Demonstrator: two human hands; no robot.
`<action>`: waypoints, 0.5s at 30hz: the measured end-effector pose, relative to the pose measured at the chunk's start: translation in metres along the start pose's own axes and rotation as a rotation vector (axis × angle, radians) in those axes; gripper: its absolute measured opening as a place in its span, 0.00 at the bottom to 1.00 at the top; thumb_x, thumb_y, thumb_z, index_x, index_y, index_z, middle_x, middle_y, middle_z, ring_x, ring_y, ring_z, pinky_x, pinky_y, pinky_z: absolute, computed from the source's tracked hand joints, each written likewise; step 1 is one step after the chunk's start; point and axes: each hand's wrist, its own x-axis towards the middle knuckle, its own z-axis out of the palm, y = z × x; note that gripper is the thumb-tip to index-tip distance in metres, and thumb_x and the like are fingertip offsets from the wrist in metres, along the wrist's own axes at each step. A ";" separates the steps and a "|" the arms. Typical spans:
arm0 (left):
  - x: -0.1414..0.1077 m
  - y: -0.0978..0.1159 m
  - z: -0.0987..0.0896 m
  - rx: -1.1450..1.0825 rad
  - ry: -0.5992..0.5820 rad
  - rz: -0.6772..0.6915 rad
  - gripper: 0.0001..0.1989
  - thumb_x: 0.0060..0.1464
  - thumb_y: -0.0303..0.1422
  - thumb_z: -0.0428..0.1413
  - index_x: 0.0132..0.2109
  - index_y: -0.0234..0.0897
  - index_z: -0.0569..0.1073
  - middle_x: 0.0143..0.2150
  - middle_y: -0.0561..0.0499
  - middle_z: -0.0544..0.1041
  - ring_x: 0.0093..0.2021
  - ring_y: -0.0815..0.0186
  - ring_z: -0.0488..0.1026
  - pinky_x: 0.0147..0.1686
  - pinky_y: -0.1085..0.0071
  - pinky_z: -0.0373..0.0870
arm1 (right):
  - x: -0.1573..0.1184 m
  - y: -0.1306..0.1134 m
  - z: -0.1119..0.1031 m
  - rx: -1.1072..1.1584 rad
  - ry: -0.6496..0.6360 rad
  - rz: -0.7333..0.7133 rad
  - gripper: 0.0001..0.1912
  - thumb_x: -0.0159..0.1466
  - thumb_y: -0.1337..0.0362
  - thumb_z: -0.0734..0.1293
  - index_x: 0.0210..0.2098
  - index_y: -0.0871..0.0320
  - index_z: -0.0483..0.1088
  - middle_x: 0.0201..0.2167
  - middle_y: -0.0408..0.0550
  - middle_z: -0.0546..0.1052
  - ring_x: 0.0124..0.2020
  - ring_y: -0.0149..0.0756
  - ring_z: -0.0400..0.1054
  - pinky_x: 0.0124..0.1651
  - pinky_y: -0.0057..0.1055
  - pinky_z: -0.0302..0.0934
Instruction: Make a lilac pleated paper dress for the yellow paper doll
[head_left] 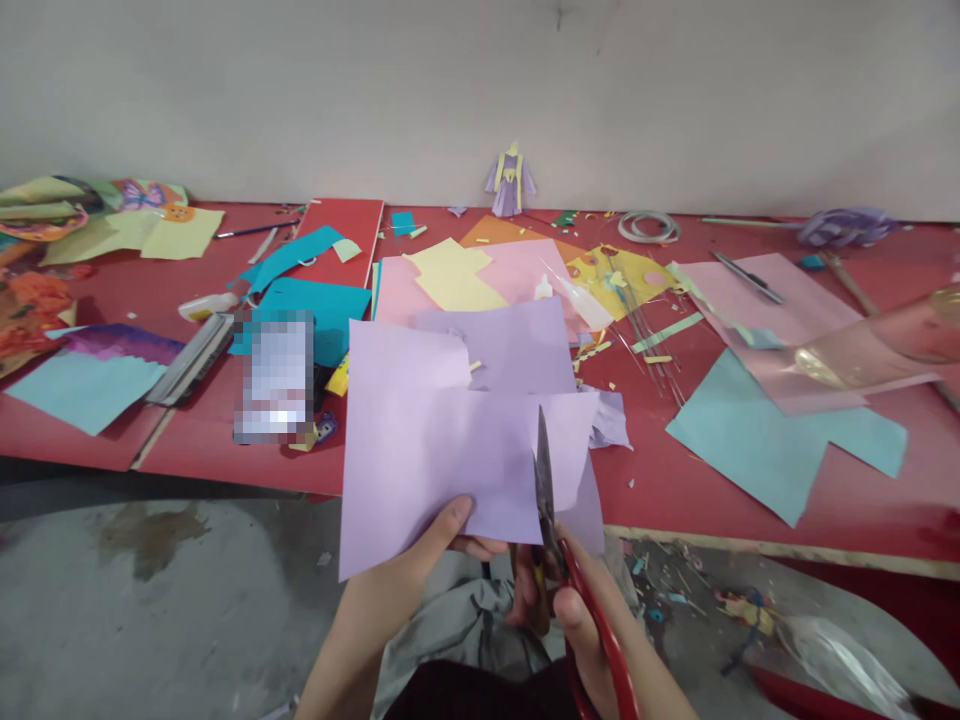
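A lilac paper sheet [420, 450] with a piece cut out of its upper right is pinched in my left hand [439, 545], thumb on top and fingers underneath. My right hand [589, 600] grips red-handled scissors [547, 500]; their dark blades lie at the sheet's right part, pointing up and away from me, slightly apart. Behind the held sheet, another lilac paper [517, 340] rests on the table. A crumpled lilac scrap [611, 420] lies to the right of the blades.
The red table [637, 490] carries blue paper [757, 430], pink paper, a glue bottle [206, 306], a cutter-like metal tool [193, 360] and a blurred phone-like object [277, 380]. A paper doll [510, 182] stands by the wall. Someone's blurred arm [885, 345] reaches in from the right.
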 end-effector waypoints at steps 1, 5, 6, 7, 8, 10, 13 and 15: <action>0.001 0.001 0.000 0.011 0.003 0.033 0.15 0.54 0.42 0.63 0.24 0.41 0.82 0.27 0.49 0.84 0.32 0.58 0.83 0.48 0.68 0.79 | 0.001 -0.001 0.000 -0.007 0.013 -0.006 0.37 0.61 0.29 0.57 0.45 0.57 0.67 0.29 0.48 0.75 0.27 0.38 0.73 0.32 0.32 0.67; 0.002 0.005 0.000 0.047 0.002 0.107 0.15 0.56 0.40 0.61 0.23 0.42 0.82 0.25 0.49 0.83 0.32 0.58 0.83 0.50 0.67 0.78 | 0.008 -0.001 0.004 -0.023 0.051 0.002 0.32 0.64 0.33 0.59 0.44 0.57 0.67 0.29 0.45 0.74 0.24 0.33 0.70 0.29 0.29 0.66; 0.001 0.006 0.001 0.052 -0.003 0.108 0.15 0.57 0.40 0.61 0.23 0.42 0.82 0.26 0.49 0.83 0.32 0.58 0.83 0.50 0.67 0.78 | 0.009 0.001 0.005 -0.010 0.060 0.022 0.31 0.64 0.34 0.60 0.42 0.57 0.67 0.26 0.43 0.72 0.21 0.32 0.69 0.27 0.29 0.65; 0.001 0.007 0.001 0.054 -0.008 0.111 0.16 0.57 0.40 0.60 0.24 0.43 0.82 0.26 0.50 0.83 0.33 0.58 0.83 0.50 0.67 0.78 | 0.011 0.002 0.006 0.011 0.071 0.048 0.30 0.64 0.34 0.60 0.41 0.56 0.66 0.23 0.40 0.70 0.19 0.31 0.66 0.24 0.28 0.64; 0.001 0.007 0.001 0.058 -0.012 0.115 0.16 0.58 0.40 0.60 0.24 0.43 0.82 0.27 0.50 0.84 0.33 0.59 0.84 0.50 0.68 0.78 | 0.012 0.004 0.007 0.034 0.081 0.079 0.30 0.64 0.34 0.60 0.41 0.56 0.66 0.21 0.38 0.67 0.17 0.30 0.64 0.23 0.28 0.64; 0.001 0.006 0.000 0.087 -0.008 0.123 0.16 0.58 0.41 0.60 0.25 0.44 0.83 0.27 0.51 0.84 0.35 0.59 0.84 0.50 0.68 0.78 | 0.014 0.007 0.008 0.076 0.087 0.134 0.30 0.63 0.34 0.62 0.42 0.56 0.66 0.17 0.35 0.64 0.14 0.29 0.62 0.21 0.28 0.64; 0.005 0.000 -0.005 0.205 0.013 0.156 0.16 0.60 0.43 0.58 0.29 0.44 0.83 0.29 0.53 0.84 0.35 0.59 0.84 0.49 0.67 0.79 | 0.015 0.005 0.008 0.110 0.092 0.154 0.32 0.61 0.34 0.64 0.44 0.57 0.67 0.17 0.35 0.64 0.14 0.30 0.62 0.22 0.29 0.65; 0.008 -0.006 -0.009 0.325 0.008 0.290 0.18 0.63 0.44 0.55 0.30 0.44 0.83 0.30 0.53 0.85 0.34 0.59 0.84 0.46 0.67 0.80 | 0.015 0.002 0.008 0.122 0.085 0.126 0.32 0.61 0.34 0.63 0.45 0.58 0.67 0.19 0.36 0.64 0.16 0.31 0.65 0.24 0.30 0.67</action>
